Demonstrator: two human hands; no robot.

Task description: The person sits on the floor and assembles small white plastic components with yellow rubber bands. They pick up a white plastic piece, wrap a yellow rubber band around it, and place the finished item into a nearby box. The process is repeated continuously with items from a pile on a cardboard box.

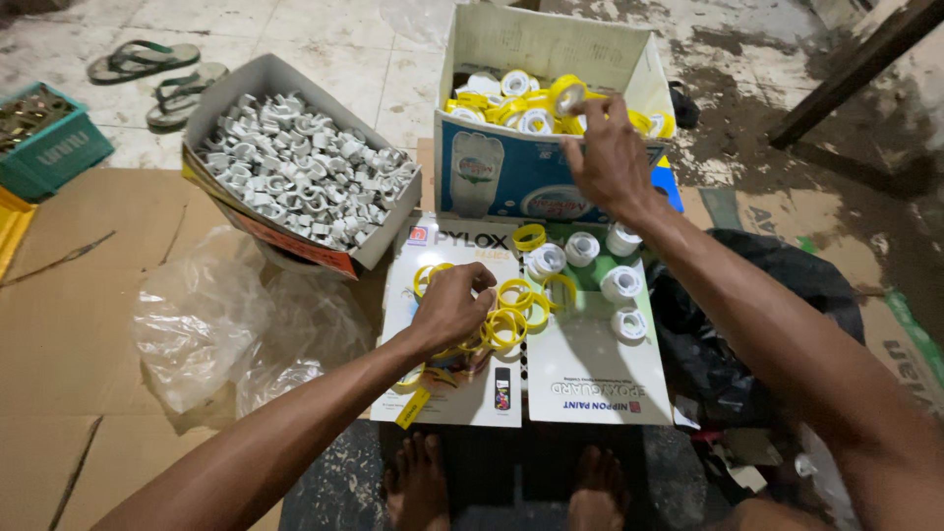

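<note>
We sit on a floor covered with flat brown cardboard sheets [79,324], and we begin with the biggest things. At the top left stands a grey open cardboard box full of grey plastic pipe clips [300,167]. Beside it, at the top middle, is a white and blue cardboard box [511,177] that holds rolls of white tape in yellow plastic cases [521,103]. Under our hands lie two glossy printed paper sheets [590,364], which serve as a work mat. A crumpled clear plastic bag [216,324] lies at the left, and a black plastic bag [728,334] at the right.

On the mat, a loose heap of yellow plastic rings [511,320] lies near the middle, and several small white tape rolls [621,285] stand in a group just beside it, to the right.

Our left hand [452,305] is curled downward on the heap of yellow rings, fingers closed around some of them; what exactly it pinches is hidden under the hand. Our right hand [610,157] reaches over the front edge of the white and blue box and pinches one tape roll in a yellow case [568,93] with the fingertips.

We judge that the risks are small ones. The pinched roll is held only at its edge, so it may slip back into the box. The right forearm passes above the standing white rolls and may knock them over. The glossy sheets are smooth, so rings may slide off.
</note>
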